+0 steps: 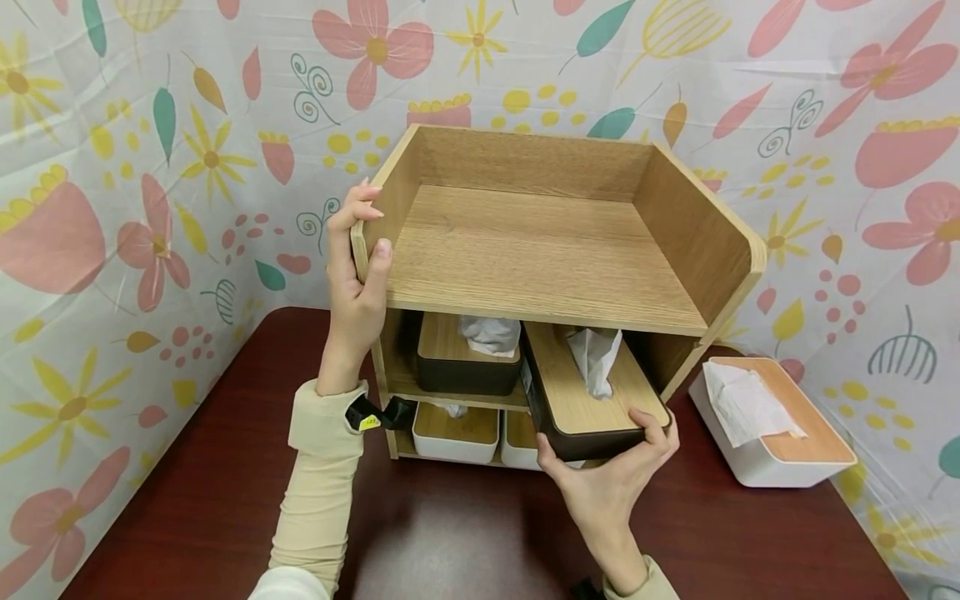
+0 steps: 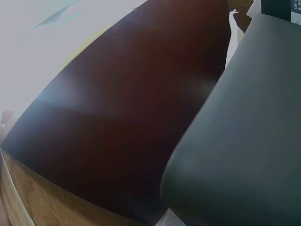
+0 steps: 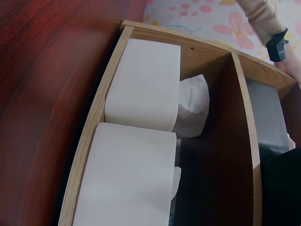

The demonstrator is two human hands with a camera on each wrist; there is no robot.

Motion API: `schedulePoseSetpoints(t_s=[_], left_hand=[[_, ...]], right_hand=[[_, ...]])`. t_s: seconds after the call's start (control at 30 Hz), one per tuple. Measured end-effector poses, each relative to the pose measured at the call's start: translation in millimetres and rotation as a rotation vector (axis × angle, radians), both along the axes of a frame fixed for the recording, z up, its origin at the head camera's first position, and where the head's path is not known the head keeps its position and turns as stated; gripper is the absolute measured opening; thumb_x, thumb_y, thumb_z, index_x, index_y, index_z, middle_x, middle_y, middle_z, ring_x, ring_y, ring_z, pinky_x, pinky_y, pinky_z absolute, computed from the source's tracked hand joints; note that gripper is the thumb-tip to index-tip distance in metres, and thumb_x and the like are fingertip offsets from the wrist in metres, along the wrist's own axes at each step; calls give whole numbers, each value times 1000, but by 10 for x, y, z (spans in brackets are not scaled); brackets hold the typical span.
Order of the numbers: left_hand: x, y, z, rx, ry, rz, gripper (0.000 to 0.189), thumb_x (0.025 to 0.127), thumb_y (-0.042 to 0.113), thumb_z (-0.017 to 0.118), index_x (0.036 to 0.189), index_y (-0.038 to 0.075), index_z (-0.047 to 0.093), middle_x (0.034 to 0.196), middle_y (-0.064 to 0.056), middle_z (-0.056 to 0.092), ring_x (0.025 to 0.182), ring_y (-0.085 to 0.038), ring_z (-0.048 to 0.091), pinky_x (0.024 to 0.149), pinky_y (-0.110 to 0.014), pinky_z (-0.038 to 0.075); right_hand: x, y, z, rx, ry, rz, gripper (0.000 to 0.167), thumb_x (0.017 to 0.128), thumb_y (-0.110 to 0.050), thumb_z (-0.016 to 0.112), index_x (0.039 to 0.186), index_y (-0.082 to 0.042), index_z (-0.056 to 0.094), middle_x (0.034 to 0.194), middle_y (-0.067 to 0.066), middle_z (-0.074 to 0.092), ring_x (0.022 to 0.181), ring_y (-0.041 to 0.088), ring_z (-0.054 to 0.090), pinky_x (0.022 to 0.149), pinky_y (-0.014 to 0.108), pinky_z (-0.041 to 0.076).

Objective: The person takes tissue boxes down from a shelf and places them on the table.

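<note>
In the head view my left hand (image 1: pixel 356 283) grips the front edge of the left side panel of a wooden desktop shelf (image 1: pixel 517 242), thumb on the inner side. My right hand (image 1: pixel 618 479) holds the front end of a dark tissue box (image 1: pixel 566 383) with a wooden lid and a white tissue standing out of it. This box juts forward from the right half of the middle level, its rear still under the top board. Beside it, a second dark tissue box (image 1: pixel 467 367) sits further in. A dark box wall (image 2: pixel 244 136) fills the right of the left wrist view.
On the bottom level stand two white tissue boxes, one on the left (image 1: pixel 456 437) and one (image 3: pixel 127 174) partly behind my right hand's box. Another white tissue box (image 1: pixel 780 475) stands on the dark red table (image 1: pixel 450 525) right of the shelf. A flowered curtain (image 1: pixel 187 150) hangs close behind.
</note>
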State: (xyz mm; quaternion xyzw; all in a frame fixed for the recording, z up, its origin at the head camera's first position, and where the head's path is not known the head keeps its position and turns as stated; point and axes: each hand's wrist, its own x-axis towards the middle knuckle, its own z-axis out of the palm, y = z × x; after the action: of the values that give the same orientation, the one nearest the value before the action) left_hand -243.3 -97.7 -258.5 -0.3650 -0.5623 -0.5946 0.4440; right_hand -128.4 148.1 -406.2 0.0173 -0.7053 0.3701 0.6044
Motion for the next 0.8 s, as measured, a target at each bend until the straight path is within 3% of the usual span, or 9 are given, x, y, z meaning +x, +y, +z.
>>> schedulePoseSetpoints(t_s=[0.17,0.5,0.8], left_hand=[[-6,5,4,-3,12,0,28,89,8,43,112,-8,42,130,-22,46,140,-28,36,119,-46,26],[4,2,0,-3,0,5,28,89,8,43,112,-7,42,131,-22,45,141,-27,34,119,-45,26],[9,3,0,-2,1,4,28,89,8,44,112,-7,42,131,-23,45,141,-28,34,119,-46,26]], right_hand=[[17,1,-4,-9,3,4,91,55,-49,79,112,10,41,113,28,41,121,41,35,107,40,27],[66,-33,35,-16,-6,8,93,61,-56,76,109,14,40,110,32,39,123,44,32,110,38,24],[92,6,3,-18,-6,16,93,57,-53,79,111,13,41,113,29,41,123,42,34,108,39,26]])
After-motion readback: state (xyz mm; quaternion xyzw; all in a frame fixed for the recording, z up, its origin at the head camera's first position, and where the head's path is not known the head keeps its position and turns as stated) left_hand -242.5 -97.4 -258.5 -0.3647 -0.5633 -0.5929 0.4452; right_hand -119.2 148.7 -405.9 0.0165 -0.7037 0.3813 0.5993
